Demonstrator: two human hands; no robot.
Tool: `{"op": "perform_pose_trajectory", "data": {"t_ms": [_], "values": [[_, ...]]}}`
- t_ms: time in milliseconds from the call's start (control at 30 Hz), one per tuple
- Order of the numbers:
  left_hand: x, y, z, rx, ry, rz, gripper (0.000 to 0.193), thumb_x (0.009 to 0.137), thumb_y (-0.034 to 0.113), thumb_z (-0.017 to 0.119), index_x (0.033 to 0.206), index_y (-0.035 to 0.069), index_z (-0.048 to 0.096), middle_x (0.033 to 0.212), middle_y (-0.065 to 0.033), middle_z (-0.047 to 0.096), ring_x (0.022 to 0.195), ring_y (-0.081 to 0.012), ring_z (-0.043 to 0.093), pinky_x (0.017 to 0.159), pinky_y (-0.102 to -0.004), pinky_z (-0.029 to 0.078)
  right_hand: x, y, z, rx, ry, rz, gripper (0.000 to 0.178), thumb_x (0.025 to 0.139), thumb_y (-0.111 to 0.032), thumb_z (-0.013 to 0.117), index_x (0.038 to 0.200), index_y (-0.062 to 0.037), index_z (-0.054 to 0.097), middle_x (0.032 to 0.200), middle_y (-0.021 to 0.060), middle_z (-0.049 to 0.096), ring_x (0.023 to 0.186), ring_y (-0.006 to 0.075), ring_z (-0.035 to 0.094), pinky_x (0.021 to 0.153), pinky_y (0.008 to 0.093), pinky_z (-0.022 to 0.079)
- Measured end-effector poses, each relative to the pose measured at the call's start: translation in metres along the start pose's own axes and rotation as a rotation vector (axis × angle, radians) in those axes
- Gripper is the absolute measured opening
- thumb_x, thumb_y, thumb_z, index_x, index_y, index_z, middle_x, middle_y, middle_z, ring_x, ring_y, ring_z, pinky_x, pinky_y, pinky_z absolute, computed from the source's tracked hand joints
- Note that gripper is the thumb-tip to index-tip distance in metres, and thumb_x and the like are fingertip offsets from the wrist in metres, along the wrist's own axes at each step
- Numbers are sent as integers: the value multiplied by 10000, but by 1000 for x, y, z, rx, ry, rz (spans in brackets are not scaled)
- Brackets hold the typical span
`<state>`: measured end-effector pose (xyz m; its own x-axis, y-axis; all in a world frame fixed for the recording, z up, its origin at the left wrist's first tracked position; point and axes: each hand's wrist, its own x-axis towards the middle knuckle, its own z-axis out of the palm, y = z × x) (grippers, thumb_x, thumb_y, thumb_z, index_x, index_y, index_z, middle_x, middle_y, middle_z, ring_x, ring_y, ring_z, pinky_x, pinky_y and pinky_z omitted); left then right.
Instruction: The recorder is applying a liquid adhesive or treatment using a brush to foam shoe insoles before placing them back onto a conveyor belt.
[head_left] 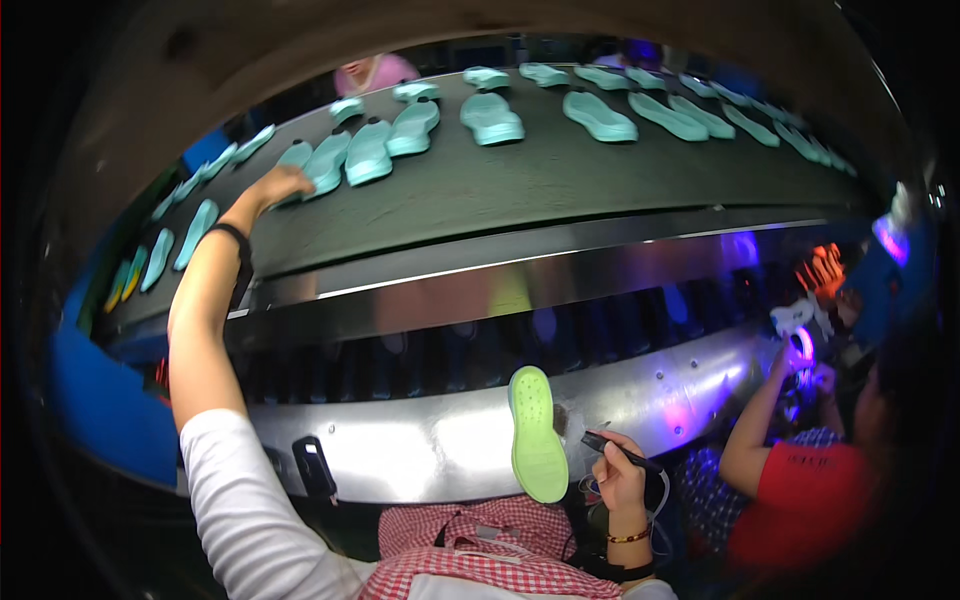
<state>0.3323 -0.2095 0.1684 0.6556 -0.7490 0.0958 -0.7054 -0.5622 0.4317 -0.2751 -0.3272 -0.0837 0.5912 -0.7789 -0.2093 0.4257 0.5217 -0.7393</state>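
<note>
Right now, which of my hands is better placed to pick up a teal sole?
Likely your left hand: it's over the belt, at a teal sole. Your right hand is farther off, beside the green sole, holding a black tool.

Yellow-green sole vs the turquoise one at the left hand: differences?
Colour: the yellow-green sole is lime-toned; the turquoise sole is pale blue-green.
Place: the yellow-green sole is at the metal ledge, near the right hand; the turquoise sole is on the dark belt.
View: the yellow-green sole shows whole; the left hand partly covers the turquoise sole.
Shared: both are elongated shoe soles.
</note>
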Motion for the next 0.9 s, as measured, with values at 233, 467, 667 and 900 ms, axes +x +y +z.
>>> {"op": "perform_pose_trajectory", "data": {"t_ms": [233, 467, 667, 900], "values": [[29, 53, 35, -57, -87, 192, 210, 628, 200, 694, 676, 33, 576, 650, -31, 549, 650, -133, 497, 621, -286, 390, 9, 5, -3, 8, -102, 87, 250, 864, -44, 569, 1087, 65, 593, 847, 116, 644, 519, 108, 530, 477, 209, 433], [26, 143, 70, -187, -232, 256, 193, 713, 177, 661, 780, 27, 559, 746, -22, 547, 744, -113, 488, 678, -251, 376, 11, 15, 14, -107, -214, 11, 273, 873, -47, 580, 1125, 61, 580, 935, 106, 648, 662, 96, 557, 575, 208, 439], [18, 83, 69, -107, 83, 402, 348, 825, 154, 613, 1096, -52, 541, 1013, -160, 592, 1001, -252, 568, 880, -336, 428, 3, 17, 27, -209, -184, 13, 309, 841, -16, 618, 1144, 31, 578, 1086, 104, 633, 892, 121, 604, 827, 248, 489], [-87, 11, 42, -143, 40, 304, 148, 930, 139, 514, 850, 15, 509, 825, -12, 482, 796, -102, 430, 727, -235, 357, -3, 18, 33, -272, -189, -15, 269, 821, -55, 657, 1082, 1, 621, 1053, 84, 654, 925, 116, 611, 809, 237, 492]]}}
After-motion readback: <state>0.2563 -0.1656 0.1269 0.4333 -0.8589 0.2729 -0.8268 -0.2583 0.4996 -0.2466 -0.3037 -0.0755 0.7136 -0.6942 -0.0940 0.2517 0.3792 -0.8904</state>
